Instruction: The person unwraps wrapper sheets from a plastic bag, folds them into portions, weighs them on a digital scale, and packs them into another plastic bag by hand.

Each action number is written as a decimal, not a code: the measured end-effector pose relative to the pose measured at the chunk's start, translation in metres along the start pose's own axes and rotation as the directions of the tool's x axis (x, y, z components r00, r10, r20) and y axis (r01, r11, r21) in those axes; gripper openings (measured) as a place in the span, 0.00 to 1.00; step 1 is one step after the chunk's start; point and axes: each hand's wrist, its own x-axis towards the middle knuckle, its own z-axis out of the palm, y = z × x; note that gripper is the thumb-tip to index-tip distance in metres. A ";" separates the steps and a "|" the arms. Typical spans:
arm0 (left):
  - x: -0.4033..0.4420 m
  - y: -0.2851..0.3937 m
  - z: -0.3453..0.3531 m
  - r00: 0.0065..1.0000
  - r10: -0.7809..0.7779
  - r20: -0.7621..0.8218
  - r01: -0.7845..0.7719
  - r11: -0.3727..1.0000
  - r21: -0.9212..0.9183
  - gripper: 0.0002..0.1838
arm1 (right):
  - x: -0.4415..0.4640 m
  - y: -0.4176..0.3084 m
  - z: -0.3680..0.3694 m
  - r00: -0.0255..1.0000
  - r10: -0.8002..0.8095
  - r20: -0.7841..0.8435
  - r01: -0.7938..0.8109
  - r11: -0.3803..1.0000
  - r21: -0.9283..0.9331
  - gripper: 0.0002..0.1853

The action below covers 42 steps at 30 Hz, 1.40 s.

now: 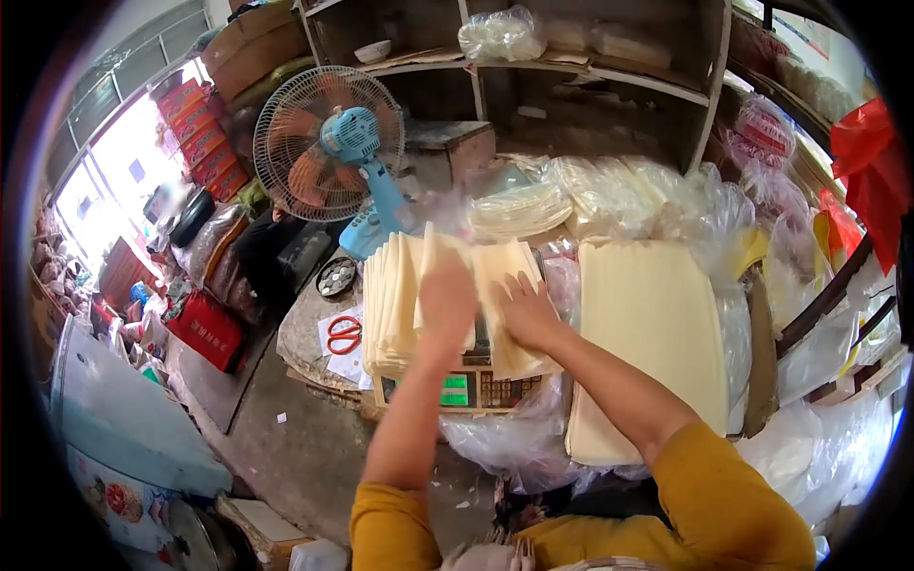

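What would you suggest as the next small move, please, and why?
Perhaps the left hand should smooth down the pale sheets beside it: their folds look loose, while the right hand lies flat on the neighbouring sheets. The left hand is blurred, so its grip is unclear.

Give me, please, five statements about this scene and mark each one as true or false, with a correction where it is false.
1. The right hand lies on pale sheets with its fingers spread. True.
2. The left hand holds the scissors. False: it is at the pale sheets; the scissors lie on white paper.
3. The fan has a blue body. True.
4. In the picture, the large flat stack is left of the scale. False: the large flat stack is right of the scale.
5. The scale's lit display is green. True.
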 end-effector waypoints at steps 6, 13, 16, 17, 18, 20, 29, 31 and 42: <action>0.050 -0.047 -0.112 0.867 -0.172 -0.467 0.139 0.985 -0.103 0.13 | 0.001 -0.001 -0.006 0.998 -0.019 0.067 0.015 0.999 0.051 0.30; 0.011 -0.208 -0.068 0.749 -0.454 -0.484 0.486 0.871 -0.065 0.14 | 0.000 0.004 -0.035 0.990 -0.037 0.140 0.039 0.999 -0.014 0.31; -0.004 -0.238 -0.043 0.733 -0.501 -0.460 0.521 0.848 -0.094 0.14 | -0.014 0.011 -0.004 0.998 -0.058 0.003 0.058 0.998 -0.004 0.29; -0.004 -0.241 -0.038 0.715 -0.523 -0.464 0.547 0.832 -0.094 0.14 | -0.014 0.008 -0.004 0.999 -0.046 -0.011 0.046 0.999 0.006 0.29; -0.003 -0.245 -0.034 0.696 -0.541 -0.471 0.571 0.816 -0.092 0.14 | -0.013 0.006 -0.005 0.999 -0.036 -0.027 0.036 0.999 0.016 0.28; 0.009 -0.254 -0.030 0.765 -0.407 -0.499 0.504 0.861 0.071 0.16 | -0.012 0.004 -0.012 0.999 -0.011 0.030 0.010 0.999 0.042 0.28; 0.010 -0.028 0.073 0.948 0.306 0.090 -0.300 0.951 -0.074 0.22 | -0.005 0.014 -0.015 0.996 -0.014 0.089 -0.001 0.987 0.163 0.29; 0.012 -0.003 0.108 0.900 0.019 0.435 -0.084 0.988 0.131 0.22 | 0.000 0.028 -0.003 1.000 -0.026 0.012 0.021 0.963 0.269 0.29; -0.018 -0.019 0.135 0.906 -0.110 0.409 0.038 0.983 0.180 0.41 | -0.014 0.052 0.040 0.915 -0.023 -0.402 0.214 0.874 0.436 0.23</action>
